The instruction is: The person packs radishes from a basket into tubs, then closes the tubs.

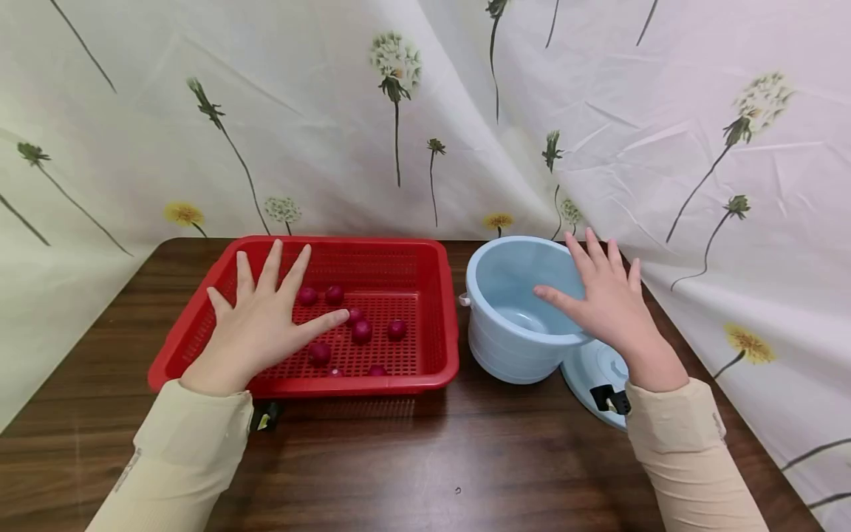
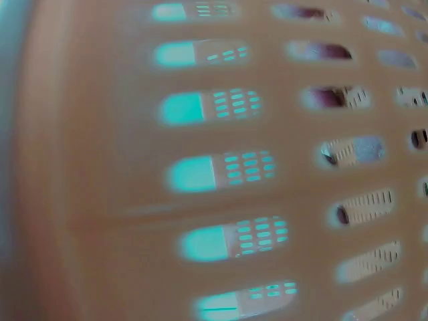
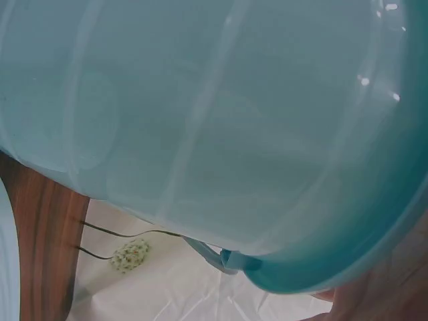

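My left hand (image 1: 255, 332) hovers with spread fingers over the left part of a red slotted basket (image 1: 435, 325). Inside the basket lie several small round magenta-red things, one of them a ball (image 1: 397, 329) near the right side; they look like radishes. The left wrist view is filled by the basket's slotted wall (image 2: 120, 154). Over the right rim of a light blue bucket (image 1: 512, 351), my right hand (image 1: 608, 307) is held with its fingers apart and nothing in it. In the right wrist view the bucket's ribbed side (image 3: 200, 134) fills most of the picture.
A light blue lid (image 1: 581, 377) lies on the brown wooden table (image 1: 425, 458), partly behind the right wrist. The bucket's handle joint (image 1: 464, 299) faces the basket. Behind the table hangs a white cloth (image 1: 319, 148) printed with dandelions.
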`<state>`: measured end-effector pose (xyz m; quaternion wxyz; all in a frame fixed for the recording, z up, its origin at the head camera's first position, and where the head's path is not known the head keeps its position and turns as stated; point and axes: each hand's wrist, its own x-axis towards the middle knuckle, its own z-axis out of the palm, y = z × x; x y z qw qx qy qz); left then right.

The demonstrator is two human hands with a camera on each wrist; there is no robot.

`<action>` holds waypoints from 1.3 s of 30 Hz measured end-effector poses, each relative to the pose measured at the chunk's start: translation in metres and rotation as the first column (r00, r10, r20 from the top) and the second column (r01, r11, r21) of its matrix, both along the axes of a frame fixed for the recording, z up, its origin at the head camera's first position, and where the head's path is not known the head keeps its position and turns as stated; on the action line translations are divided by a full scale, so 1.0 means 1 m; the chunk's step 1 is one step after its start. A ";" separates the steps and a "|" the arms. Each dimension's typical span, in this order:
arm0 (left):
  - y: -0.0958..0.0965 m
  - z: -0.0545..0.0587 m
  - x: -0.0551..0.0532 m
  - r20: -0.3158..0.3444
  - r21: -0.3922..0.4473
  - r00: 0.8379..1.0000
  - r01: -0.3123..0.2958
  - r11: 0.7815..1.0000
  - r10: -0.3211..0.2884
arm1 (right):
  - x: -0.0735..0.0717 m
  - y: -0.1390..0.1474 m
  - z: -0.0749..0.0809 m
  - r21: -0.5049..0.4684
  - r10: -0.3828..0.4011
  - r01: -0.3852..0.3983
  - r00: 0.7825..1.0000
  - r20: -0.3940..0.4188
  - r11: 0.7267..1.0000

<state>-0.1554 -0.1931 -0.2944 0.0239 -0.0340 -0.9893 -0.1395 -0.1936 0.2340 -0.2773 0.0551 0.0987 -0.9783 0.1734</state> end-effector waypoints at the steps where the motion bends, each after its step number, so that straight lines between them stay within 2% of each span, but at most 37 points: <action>1: 0.001 0.001 0.001 0.002 0.001 1.000 0.003 1.000 -0.003 | 0.000 0.001 0.001 -0.018 0.004 -0.004 1.000 0.005 1.000; 7: 0.006 0.008 0.007 0.014 0.022 1.000 0.027 0.999 -0.027 | -0.002 0.012 0.001 -0.175 0.042 -0.036 0.999 0.034 0.984; 12: 0.011 0.019 0.013 0.046 0.050 0.997 0.065 0.997 -0.067 | -0.005 0.024 -0.006 -0.344 0.060 -0.037 0.997 0.055 0.938; 17: 0.016 0.031 0.018 0.083 0.097 0.990 0.105 0.990 -0.114 | -0.009 0.034 -0.017 -0.440 0.030 0.007 0.996 0.078 0.898; 20: 0.019 0.038 0.020 0.107 0.090 0.987 0.112 0.990 -0.121 | -0.010 0.038 -0.025 -0.527 0.027 0.032 0.994 0.104 0.849; 24: 0.022 0.045 0.018 0.126 0.075 0.985 0.112 0.991 -0.121 | -0.011 0.037 -0.035 -0.641 0.008 0.073 0.992 0.122 0.764; 28: 0.025 0.052 0.014 0.123 0.068 0.983 0.129 0.989 -0.136 | -0.013 0.034 -0.041 -0.743 -0.019 0.125 0.989 0.150 0.657; 30: 0.027 0.056 0.012 0.118 0.067 0.981 0.146 0.987 -0.153 | -0.013 0.034 -0.043 -0.790 -0.014 0.148 0.985 0.174 0.595; 32: 0.029 0.059 0.009 0.110 0.068 0.979 0.163 0.984 -0.170 | -0.013 0.034 -0.043 -0.821 0.002 0.157 0.982 0.189 0.549; 35: 0.032 0.064 0.005 0.106 0.078 0.977 0.178 0.981 -0.186 | -0.013 0.035 -0.044 -0.839 0.028 0.157 0.979 0.201 0.520; 39: 0.035 0.069 0.000 0.107 0.095 0.976 0.182 0.979 -0.192 | -0.015 0.033 -0.045 -0.843 0.065 0.144 0.976 0.207 0.518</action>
